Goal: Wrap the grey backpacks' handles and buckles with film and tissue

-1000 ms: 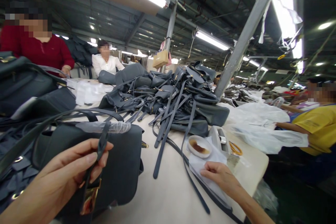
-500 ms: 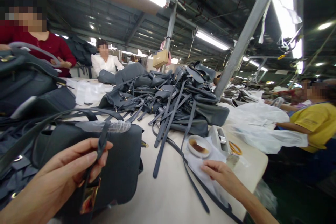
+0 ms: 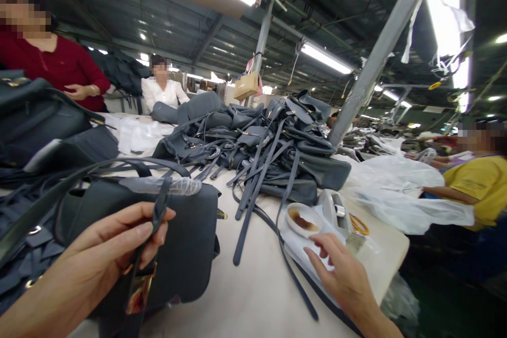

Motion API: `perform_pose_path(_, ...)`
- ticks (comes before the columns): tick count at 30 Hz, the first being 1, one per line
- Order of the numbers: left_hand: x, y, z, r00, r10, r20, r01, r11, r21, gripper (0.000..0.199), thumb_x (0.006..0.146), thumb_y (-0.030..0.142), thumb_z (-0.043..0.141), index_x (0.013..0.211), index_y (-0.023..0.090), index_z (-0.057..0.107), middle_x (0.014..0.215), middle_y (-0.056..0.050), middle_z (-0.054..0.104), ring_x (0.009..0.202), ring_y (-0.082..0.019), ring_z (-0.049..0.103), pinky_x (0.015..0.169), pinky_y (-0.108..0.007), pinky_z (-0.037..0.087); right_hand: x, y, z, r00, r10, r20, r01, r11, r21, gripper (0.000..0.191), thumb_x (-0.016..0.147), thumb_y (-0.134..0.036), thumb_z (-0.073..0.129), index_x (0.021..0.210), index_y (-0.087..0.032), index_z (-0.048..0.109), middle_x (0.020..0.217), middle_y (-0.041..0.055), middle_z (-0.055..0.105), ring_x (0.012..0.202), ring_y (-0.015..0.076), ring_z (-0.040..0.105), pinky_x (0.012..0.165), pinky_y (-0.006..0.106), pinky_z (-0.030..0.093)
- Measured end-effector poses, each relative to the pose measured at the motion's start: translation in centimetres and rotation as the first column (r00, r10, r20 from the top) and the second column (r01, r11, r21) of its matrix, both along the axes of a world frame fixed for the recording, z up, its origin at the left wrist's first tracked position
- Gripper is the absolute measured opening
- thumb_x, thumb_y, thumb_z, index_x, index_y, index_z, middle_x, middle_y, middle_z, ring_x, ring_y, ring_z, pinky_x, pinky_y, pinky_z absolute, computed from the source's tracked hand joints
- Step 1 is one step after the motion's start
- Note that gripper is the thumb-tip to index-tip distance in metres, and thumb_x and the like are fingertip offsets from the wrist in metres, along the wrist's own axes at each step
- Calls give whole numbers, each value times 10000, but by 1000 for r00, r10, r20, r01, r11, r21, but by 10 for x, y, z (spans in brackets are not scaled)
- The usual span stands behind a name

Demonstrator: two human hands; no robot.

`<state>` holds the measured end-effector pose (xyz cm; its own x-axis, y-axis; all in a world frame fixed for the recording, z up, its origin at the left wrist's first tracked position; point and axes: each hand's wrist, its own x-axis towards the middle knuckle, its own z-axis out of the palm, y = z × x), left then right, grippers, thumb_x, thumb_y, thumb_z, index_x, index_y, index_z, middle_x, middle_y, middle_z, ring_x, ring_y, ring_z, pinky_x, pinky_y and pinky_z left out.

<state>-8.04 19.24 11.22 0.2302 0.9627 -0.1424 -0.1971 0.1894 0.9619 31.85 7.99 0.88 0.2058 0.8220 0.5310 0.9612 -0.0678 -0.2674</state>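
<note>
Left hand (image 3: 114,240) pinches a narrow strap (image 3: 159,208), best held steady; right hand (image 3: 350,277), fingers parted, hovers beside the dish (image 3: 293,226).

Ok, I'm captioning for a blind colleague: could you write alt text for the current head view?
A left hand pinches a dark strap in front of a dark handbag, while the right hand, fingers parted, is close to a brown-stained white dish. More dark bags lie heaped farther back on the pale table.

A bag workshop: heaped dark bags (image 3: 253,138), tube lights (image 3: 327,59), co-workers (image 3: 164,94)
</note>
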Motion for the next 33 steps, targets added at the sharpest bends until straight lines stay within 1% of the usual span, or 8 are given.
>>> perform_pose_path(2,-1,3,-2,1000,-28,6,28,1000,8,514,504,442,908,940,238,729,811,-2,678,605,-128,573,489,-194,516,-10,-3,-4,992,52,115,-44,996,-78,221,904,-432,542,892,-229,629,853,62,647,695,205,633,578,287,492)
perform_pose_path(5,0,3,-1,998,-65,8,65,998,12,527,483,471,911,921,239,732,785,-2,669,589,-125,555,460,-185,479,-17,1,-10,979,99,178,-57,972,-228,145,871,-341,590,809,-227,655,862,81,654,793,262,640,699,350,490)
perform_pose_path(14,1,-3,9,998,-56,-43,56,998,18,618,411,556,899,908,224,741,710,-16,652,577,-145,550,454,-207,471,-5,12,-2,985,126,-121,-162,917,-364,324,936,-351,421,824,-221,696,805,44,736,778,226,684,743,300,484)
perform_pose_path(19,1,-1,6,997,-57,-47,58,998,23,593,441,535,893,922,225,740,735,-24,655,580,-150,558,453,-216,482,-1,14,1,962,76,-263,-184,891,-415,301,851,-350,500,581,-216,502,516,-43,519,558,152,536,552,248,374)
perform_pose_path(23,1,-1,7,997,-72,-24,72,997,22,578,444,503,894,920,216,734,738,-22,651,563,-141,547,441,-210,470,3,16,1,943,32,-332,-176,892,-416,322,836,-381,491,582,-231,365,509,-58,435,538,137,484,537,240,360)
perform_pose_path(27,0,-1,9,995,-103,-14,103,995,8,515,544,454,879,971,220,711,808,-16,664,588,-130,556,480,-208,482,5,16,5,916,104,-388,-285,849,-445,363,895,-431,388,591,-234,390,517,-43,482,555,149,532,584,249,428)
perform_pose_path(30,-3,-2,8,990,-138,-4,138,990,12,493,574,465,866,976,232,700,772,2,650,584,-132,541,474,-206,470,4,16,10,904,157,-397,-346,815,-465,342,886,-395,408,585,-230,415,507,-42,491,548,150,555,570,239,440)
perform_pose_path(33,-5,-5,5,955,-287,-71,289,957,24,422,654,495,803,965,231,698,745,-6,653,591,-157,556,487,-239,491,-4,16,17,924,187,-335,-327,839,-434,323,879,-358,432,583,-230,417,525,-35,501,550,151,539,568,245,423)
